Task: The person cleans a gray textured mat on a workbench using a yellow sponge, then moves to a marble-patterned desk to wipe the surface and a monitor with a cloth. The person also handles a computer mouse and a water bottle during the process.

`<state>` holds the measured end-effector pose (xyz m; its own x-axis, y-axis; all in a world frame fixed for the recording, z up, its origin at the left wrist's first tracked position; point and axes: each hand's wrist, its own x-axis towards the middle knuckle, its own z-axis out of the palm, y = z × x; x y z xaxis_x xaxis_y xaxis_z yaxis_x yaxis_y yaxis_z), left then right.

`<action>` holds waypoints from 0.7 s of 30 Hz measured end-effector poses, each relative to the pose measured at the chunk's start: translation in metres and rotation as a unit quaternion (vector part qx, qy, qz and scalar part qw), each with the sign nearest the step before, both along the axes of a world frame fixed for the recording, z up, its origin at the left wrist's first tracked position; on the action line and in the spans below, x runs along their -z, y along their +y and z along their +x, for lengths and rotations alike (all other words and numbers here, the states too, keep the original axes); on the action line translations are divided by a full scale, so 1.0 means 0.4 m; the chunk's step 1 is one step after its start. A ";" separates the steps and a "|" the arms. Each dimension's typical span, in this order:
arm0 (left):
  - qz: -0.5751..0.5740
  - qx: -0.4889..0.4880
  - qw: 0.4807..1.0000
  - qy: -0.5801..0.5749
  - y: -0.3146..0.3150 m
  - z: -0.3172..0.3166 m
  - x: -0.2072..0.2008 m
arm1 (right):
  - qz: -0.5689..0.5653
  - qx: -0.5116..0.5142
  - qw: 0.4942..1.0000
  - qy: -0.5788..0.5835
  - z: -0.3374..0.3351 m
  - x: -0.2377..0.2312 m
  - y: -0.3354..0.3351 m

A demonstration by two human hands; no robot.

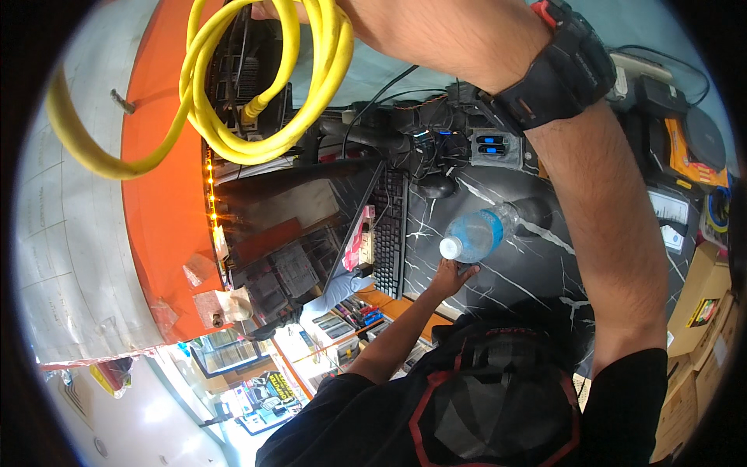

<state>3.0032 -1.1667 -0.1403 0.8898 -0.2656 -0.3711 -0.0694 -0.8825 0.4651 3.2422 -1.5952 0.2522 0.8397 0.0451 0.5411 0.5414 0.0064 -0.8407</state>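
Observation:
My left hand (447,279) rests on the black marbled desk (513,268), thumb spread from the fingers, just beside the white cap of a clear plastic water bottle (475,236) with a blue label. I cannot tell whether they touch. My right arm, with a black watch (556,74) at the wrist, reaches across the top to the far left. There my right hand (268,9) is mostly cut off by the upper edge, next to a thick coiled yellow cable (340,58). Its fingers are hidden, so its grip does not show. One cable end (250,111) hangs inside the loops.
A dark monitor (299,226) and a black keyboard (391,226) stand left of the bottle, with a black mouse (434,185) nearby. Dark cables and small devices crowd the back. An orange panel (159,194) rises at the left. Cardboard boxes (692,300) are stacked at the right.

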 end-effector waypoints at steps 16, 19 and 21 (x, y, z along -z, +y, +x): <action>0.041 -0.026 0.991 0.123 0.003 0.020 -0.011 | -0.066 0.171 0.961 -0.207 0.023 0.048 0.038; 0.033 -0.031 0.992 0.120 -0.018 0.025 -0.028 | -0.073 0.186 0.960 -0.198 0.022 0.049 0.045; 0.015 -0.051 0.990 0.134 -0.015 0.015 -0.026 | -0.071 0.153 0.965 -0.201 0.030 0.050 0.041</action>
<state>3.0090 -1.1728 -0.1298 0.7799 -0.1651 -0.6037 0.1425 -0.8924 0.4281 3.2543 -1.5788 0.2322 0.5493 -0.0743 0.8323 0.7819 -0.3058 -0.5433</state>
